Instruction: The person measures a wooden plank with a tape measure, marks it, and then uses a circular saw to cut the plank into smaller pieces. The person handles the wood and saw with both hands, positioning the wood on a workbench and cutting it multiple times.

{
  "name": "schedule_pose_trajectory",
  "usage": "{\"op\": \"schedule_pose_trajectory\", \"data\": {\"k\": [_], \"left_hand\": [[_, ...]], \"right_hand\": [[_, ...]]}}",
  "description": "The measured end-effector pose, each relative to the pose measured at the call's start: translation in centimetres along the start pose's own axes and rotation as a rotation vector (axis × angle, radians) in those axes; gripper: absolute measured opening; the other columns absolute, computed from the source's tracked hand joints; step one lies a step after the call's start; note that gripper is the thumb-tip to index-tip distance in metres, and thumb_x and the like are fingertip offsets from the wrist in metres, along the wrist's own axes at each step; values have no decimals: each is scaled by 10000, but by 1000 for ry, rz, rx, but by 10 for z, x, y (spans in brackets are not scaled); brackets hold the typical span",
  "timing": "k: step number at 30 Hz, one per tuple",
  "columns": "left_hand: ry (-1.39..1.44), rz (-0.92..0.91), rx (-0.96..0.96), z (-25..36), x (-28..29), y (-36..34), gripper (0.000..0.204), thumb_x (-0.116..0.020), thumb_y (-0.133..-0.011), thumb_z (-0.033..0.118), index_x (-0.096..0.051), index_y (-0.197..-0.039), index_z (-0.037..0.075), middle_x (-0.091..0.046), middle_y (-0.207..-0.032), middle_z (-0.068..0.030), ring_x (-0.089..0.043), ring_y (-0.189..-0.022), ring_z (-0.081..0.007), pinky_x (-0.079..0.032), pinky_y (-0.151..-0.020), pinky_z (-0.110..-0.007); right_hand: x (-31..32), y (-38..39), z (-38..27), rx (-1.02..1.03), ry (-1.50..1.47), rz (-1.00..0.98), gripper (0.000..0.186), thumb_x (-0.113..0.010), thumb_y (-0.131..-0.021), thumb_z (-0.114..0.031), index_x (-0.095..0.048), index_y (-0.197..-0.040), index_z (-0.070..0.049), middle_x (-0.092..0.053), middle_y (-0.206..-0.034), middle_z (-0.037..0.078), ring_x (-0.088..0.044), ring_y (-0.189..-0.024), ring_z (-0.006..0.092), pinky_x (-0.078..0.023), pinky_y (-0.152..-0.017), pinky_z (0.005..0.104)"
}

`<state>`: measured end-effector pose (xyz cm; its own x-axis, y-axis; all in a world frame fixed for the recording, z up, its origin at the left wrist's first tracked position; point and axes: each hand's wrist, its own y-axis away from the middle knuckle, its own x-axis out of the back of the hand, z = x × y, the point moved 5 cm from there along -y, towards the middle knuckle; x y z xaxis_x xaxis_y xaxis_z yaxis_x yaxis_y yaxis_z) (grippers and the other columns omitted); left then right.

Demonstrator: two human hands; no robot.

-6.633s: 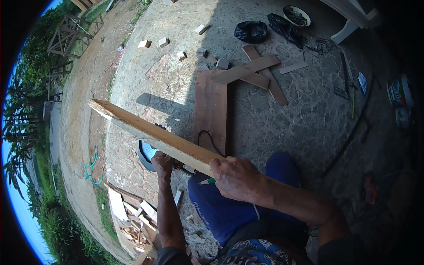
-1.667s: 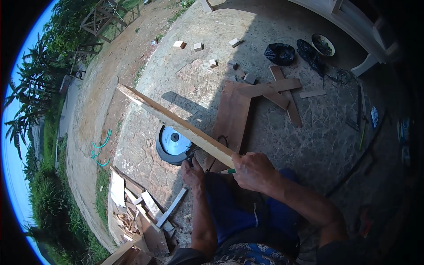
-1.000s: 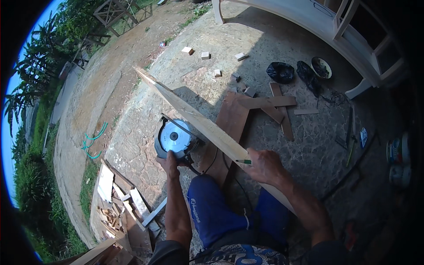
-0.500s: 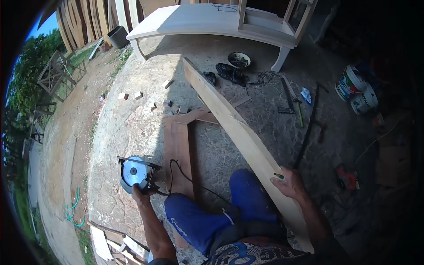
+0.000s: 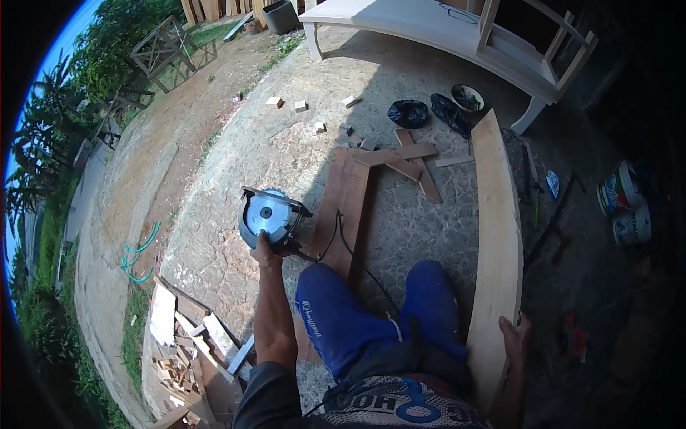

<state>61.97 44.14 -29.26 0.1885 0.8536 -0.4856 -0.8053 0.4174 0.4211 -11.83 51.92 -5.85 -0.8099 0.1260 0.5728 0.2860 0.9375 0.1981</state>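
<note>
My left hand [image 5: 266, 259] is closed on a circular saw [image 5: 275, 214], its round blade facing up, left of my knees. From the saw a black cord [image 5: 339, 229] runs back toward my lap. My right hand [image 5: 516, 339] grips the right edge of a long pale wooden board [image 5: 496, 236] beside my right leg. The board points away from me, its near end by my hip. A brown plank [image 5: 343, 207] lies on the ground between the saw and my right knee. No pencil shows in my right hand now.
Short wood strips [image 5: 400, 161] lie crossed ahead, with small blocks [image 5: 300, 106] farther left. Beyond stand black bags [image 5: 408, 113], a bowl [image 5: 468, 98] and a white table [image 5: 407, 28]. Offcuts [image 5: 193, 343] are heaped at near left; buckets [image 5: 623, 189] stand at right.
The board has swung from a slant across my front to nearly straight ahead on my right. My right hand now grips its outer edge. The view has turned left; the saw stays in my left hand.
</note>
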Motion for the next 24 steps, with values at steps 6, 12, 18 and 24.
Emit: {"op": "schedule_pose_trajectory", "data": {"k": [6,12,18,24], "left_hand": [[-83,-59,50,-11,11,0,523,-724,-880,124,-484,-1240,-170,-615,-1136,-214,-665,-949,-309,-579,-816,-454],[-234,20,-60,21,9,-1,764,-757,-860,192,-329,-1399,-142,-517,-1300,-271,-612,-1095,-356,-548,-881,-482],[-438,181,-238,62,-2,59,1031,-770,-845,307,-81,-1501,-90,-353,-1447,-316,-525,-1235,-375,-524,-915,-458],[-350,-99,-342,72,-58,159,763,-600,-971,358,-202,-1475,-55,-416,-1360,-258,-531,-1210,-319,-493,-959,-460]], "right_hand": [[6,4,-32,-53,-46,-48,352,-690,-862,-135,-608,-1143,61,-668,-993,109,-614,-889,165,-507,-797,324],[-11,6,-45,-7,-51,-159,392,-709,-839,-193,-633,-1139,47,-682,-975,109,-626,-883,179,-507,-819,342],[-18,22,-60,118,-66,-241,352,-701,-839,-191,-650,-1096,43,-696,-939,104,-635,-857,162,-512,-795,340],[-11,17,-76,176,-29,-265,334,-683,-853,-151,-642,-1132,30,-712,-997,117,-657,-922,169,-523,-815,332]]}}
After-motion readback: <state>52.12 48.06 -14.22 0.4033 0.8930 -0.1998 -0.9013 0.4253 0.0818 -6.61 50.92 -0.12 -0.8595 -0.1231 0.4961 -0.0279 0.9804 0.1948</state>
